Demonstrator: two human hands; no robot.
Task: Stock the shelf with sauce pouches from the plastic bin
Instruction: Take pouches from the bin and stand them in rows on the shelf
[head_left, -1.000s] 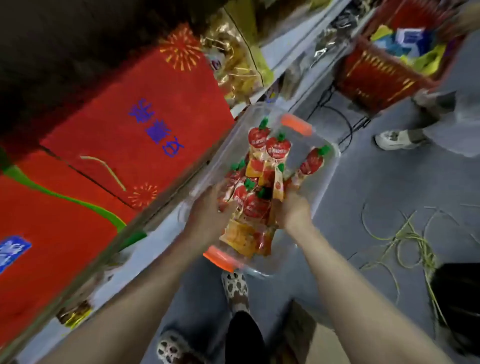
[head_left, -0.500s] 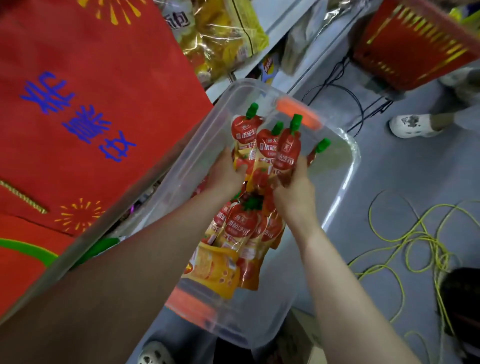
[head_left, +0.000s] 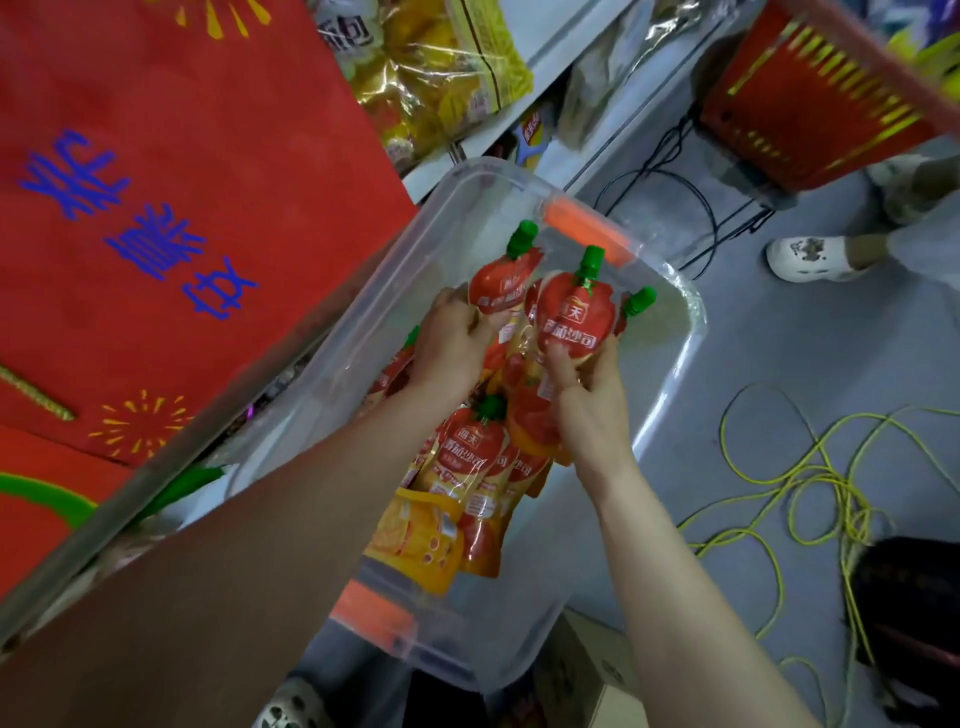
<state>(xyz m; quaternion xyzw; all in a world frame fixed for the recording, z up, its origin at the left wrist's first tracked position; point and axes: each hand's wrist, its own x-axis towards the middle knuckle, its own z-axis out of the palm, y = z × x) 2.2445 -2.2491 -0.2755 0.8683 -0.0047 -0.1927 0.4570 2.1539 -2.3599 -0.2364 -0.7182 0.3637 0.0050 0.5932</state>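
A clear plastic bin (head_left: 670, 384) with orange handles sits below me on the floor beside the shelf. Several red tomato sauce pouches (head_left: 470, 457) with green caps lie in it. My left hand (head_left: 449, 345) grips one pouch (head_left: 501, 283) by its lower part, cap pointing up. My right hand (head_left: 589, 395) holds another pouch (head_left: 571, 319) upright, with more pouches bunched behind it. Both hands are over the middle of the bin, close together.
A red banner with blue characters (head_left: 156, 218) covers the shelf front at left. Yellow snack bags (head_left: 441, 78) lie on a white shelf above the bin. A red basket (head_left: 810, 104), black cables, a yellow cord (head_left: 810, 483) and another person's shoe (head_left: 808, 257) are on the grey floor.
My head has moved closer to the bin. Both hands have lifted a bunch of pouches up from the pile and now hold them upright, the right-hand pouch turned label up.
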